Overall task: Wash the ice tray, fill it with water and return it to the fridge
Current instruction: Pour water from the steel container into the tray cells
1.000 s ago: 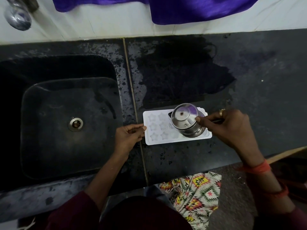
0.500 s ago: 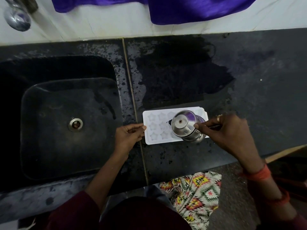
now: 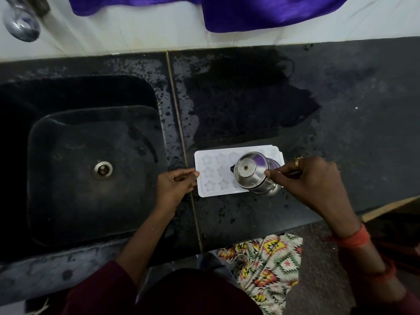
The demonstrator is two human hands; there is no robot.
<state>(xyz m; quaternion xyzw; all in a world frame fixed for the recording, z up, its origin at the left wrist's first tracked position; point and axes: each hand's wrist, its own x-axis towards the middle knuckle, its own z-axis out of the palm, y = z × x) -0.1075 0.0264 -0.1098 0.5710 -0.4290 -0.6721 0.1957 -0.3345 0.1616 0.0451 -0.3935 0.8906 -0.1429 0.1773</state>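
Note:
A white ice tray (image 3: 211, 171) with star-shaped wells lies flat on the black counter (image 3: 341, 114), just right of the sink. My left hand (image 3: 175, 185) pinches the tray's left edge between thumb and fingers. My right hand (image 3: 309, 183) grips a steel vessel (image 3: 254, 173) tipped on its side over the tray's right half, its mouth turned left toward the wells. The vessel hides the tray's right wells. No stream of water can be made out.
A dark square sink (image 3: 91, 169) with a metal drain (image 3: 102, 170) fills the left. A steel tap (image 3: 21, 26) hangs at the top left. Purple cloth (image 3: 261, 10) drapes over the white wall behind. The counter around the tray is wet.
The steel vessel has shifted slightly toward me over the tray's right half and tilted further. My left hand has stayed on the tray's left edge.

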